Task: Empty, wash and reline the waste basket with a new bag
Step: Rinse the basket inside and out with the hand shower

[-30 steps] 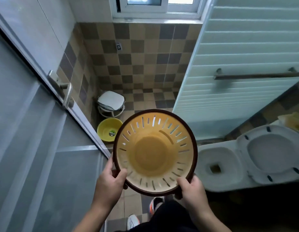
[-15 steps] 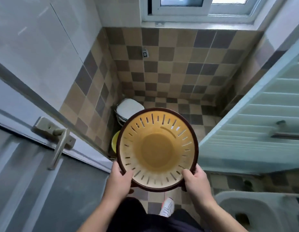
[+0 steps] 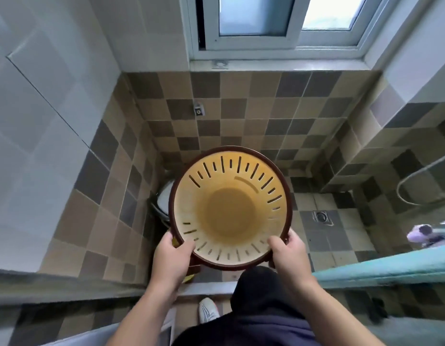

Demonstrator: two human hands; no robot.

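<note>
I look down into a round yellow waste basket [image 3: 229, 211] with a dark brown rim and slotted walls. It is bare inside, with no bag and no rubbish. My left hand [image 3: 172, 258] grips the near left part of the rim, thumb inside. My right hand [image 3: 288, 253] grips the near right part of the rim the same way. The basket is held in the air at waist height, over the threshold of a tiled shower area.
A floor drain [image 3: 321, 217] sits in the checkered tile floor to the right. A white stool [image 3: 164, 196] stands behind the basket at the left wall. A teal door edge [image 3: 391, 265] runs at the right. A window [image 3: 278, 23] is above. My shoe [image 3: 208, 312] shows below.
I have walked forward through the doorway with the basket in both hands. The door handle and toilet have left the view, and the shower floor with its drain has come into view.
</note>
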